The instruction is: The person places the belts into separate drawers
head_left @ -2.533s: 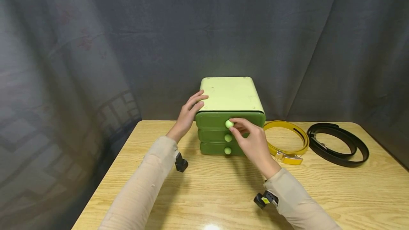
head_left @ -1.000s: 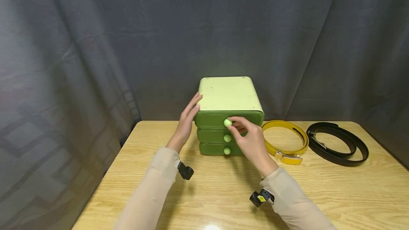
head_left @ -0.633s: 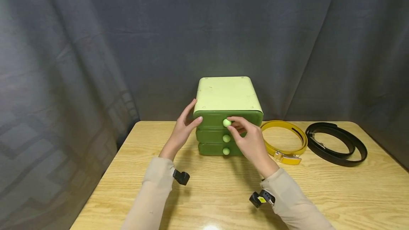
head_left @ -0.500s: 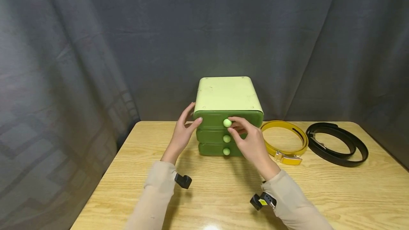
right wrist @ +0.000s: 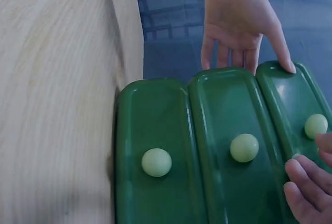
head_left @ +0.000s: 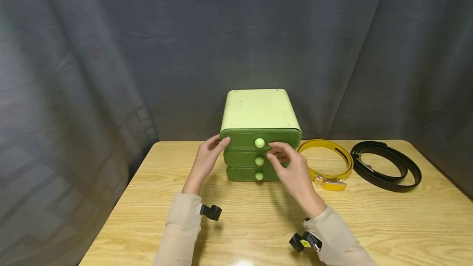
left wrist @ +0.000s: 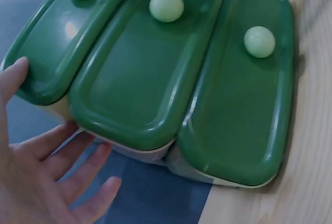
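A small drawer cabinet (head_left: 260, 108) with a pale yellow-green top stands on the table, its green drawer fronts facing me. Each front bears a round light-green knob; the top knob (head_left: 260, 143) is uncovered in the head view. My left hand (head_left: 205, 157) is at the cabinet's left side, thumb on the left end of the top drawer front (left wrist: 52, 42), the other fingers spread along the side. Just right of the top knob, my right hand (head_left: 293, 171) has its thumb and fingers bent but apart, with nothing between them. All the drawers look pushed in.
On the wooden table (head_left: 244, 225), a coiled yellow belt (head_left: 332, 145) with a metal buckle lies close to the cabinet's right side. Farther right is a coiled black belt (head_left: 410, 169). A grey curtain (head_left: 236, 32) hangs behind the table.
My right hand has let go of the top knob and drawn slightly right. My left hand has slid from the top's left edge down to the side, its thumb coming onto the drawer front.
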{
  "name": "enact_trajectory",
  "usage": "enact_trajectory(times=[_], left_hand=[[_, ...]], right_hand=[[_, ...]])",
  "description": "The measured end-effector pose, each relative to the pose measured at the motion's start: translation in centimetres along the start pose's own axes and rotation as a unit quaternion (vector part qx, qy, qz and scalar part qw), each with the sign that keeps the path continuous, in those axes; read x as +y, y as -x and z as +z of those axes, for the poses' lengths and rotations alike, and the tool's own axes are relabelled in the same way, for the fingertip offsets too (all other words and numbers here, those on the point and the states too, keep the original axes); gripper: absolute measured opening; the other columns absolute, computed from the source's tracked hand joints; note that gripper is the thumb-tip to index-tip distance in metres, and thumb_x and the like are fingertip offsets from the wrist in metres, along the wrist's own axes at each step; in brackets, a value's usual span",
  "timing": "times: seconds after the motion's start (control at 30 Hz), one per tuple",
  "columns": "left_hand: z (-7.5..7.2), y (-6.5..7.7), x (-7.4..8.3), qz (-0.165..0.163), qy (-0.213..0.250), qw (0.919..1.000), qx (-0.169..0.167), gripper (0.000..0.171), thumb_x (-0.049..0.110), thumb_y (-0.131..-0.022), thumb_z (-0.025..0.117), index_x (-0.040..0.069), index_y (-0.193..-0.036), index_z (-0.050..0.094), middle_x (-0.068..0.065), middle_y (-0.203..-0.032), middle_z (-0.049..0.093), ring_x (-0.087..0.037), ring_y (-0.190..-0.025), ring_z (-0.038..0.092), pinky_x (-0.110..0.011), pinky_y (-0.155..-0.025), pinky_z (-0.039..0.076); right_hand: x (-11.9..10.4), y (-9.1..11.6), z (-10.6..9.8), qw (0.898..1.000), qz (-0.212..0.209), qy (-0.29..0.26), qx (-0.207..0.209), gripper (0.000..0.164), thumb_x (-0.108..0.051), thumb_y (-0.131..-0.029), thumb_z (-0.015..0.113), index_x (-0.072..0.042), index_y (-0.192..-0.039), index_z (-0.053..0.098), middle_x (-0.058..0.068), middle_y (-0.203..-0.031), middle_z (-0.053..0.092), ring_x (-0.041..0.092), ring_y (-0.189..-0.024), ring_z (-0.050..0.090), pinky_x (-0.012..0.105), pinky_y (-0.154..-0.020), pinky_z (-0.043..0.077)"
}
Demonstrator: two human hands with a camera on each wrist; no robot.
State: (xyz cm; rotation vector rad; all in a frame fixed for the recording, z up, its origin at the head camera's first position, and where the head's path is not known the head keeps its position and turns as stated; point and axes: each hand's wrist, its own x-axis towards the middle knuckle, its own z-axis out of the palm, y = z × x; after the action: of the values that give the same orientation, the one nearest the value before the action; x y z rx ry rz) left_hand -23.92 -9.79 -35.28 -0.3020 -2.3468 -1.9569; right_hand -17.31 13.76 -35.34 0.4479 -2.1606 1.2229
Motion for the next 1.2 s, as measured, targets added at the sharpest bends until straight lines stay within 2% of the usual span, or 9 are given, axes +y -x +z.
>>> enact_trajectory(times=[0.17, 0.4, 0.67, 0.93, 1.2], left_hand=[[-0.4, 0.2, -0.2, -0.006, -0.015, 0.9998, -0.011, 0.060, 0.043, -0.095, 0.066, 0.005, -0.139, 0.055, -0.017, -0.137, 0.057, -0.029, -0.130, 0.050, -0.047, -0.111, 0.035], [0.1, 0.5, -0.3, -0.004, -0.014, 0.9998, 0.014, 0.057, 0.043, -0.094, 0.066, 0.003, -0.134, 0.060, -0.016, -0.130, 0.062, -0.029, -0.126, 0.053, -0.048, -0.109, 0.038], [0.5, 0.4, -0.2, -0.007, -0.008, 0.9995, 0.029, 0.060, 0.042, -0.094, 0.065, 0.000, -0.136, 0.058, -0.018, -0.135, 0.059, -0.030, -0.130, 0.050, -0.046, -0.110, 0.037], [0.7, 0.3, -0.8, -0.016, -0.009, 0.9993, 0.031, 0.062, 0.043, -0.095, 0.065, 0.000, -0.139, 0.055, -0.021, -0.140, 0.053, -0.034, -0.130, 0.050, -0.050, -0.109, 0.036], [0.8, 0.3, -0.9, -0.017, -0.006, 0.9990, 0.042, 0.058, 0.043, -0.095, 0.064, 0.002, -0.135, 0.059, -0.019, -0.136, 0.057, -0.032, -0.126, 0.054, -0.050, -0.108, 0.038]], right_hand=[[0.8, 0.6, 0.4, 1.000, 0.022, 0.007, -0.006, 0.027, -0.005, -0.089, 0.074, -0.004, -0.115, 0.068, 0.004, -0.094, 0.070, 0.018, -0.082, 0.065, 0.034, -0.072, 0.055], [1.4, 1.0, 1.0, 0.999, 0.044, 0.014, -0.025, 0.026, -0.006, -0.089, 0.074, -0.005, -0.114, 0.069, 0.004, -0.093, 0.071, 0.019, -0.081, 0.066, 0.036, -0.073, 0.055], [1.7, 0.8, 1.3, 0.996, 0.073, 0.027, -0.045, 0.024, -0.008, -0.088, 0.076, -0.005, -0.111, 0.072, 0.004, -0.092, 0.071, 0.019, -0.081, 0.066, 0.038, -0.074, 0.056], [1.8, 1.1, 1.7, 0.991, 0.105, 0.036, -0.069, 0.022, -0.010, -0.087, 0.077, -0.006, -0.109, 0.072, 0.003, -0.091, 0.071, 0.017, -0.081, 0.067, 0.031, -0.072, 0.056], [1.8, 1.2, 2.6, 0.988, 0.126, -0.019, -0.081, 0.029, -0.004, -0.087, 0.076, -0.005, -0.115, 0.070, 0.007, -0.094, 0.072, 0.019, -0.084, 0.068, 0.031, -0.073, 0.056]])
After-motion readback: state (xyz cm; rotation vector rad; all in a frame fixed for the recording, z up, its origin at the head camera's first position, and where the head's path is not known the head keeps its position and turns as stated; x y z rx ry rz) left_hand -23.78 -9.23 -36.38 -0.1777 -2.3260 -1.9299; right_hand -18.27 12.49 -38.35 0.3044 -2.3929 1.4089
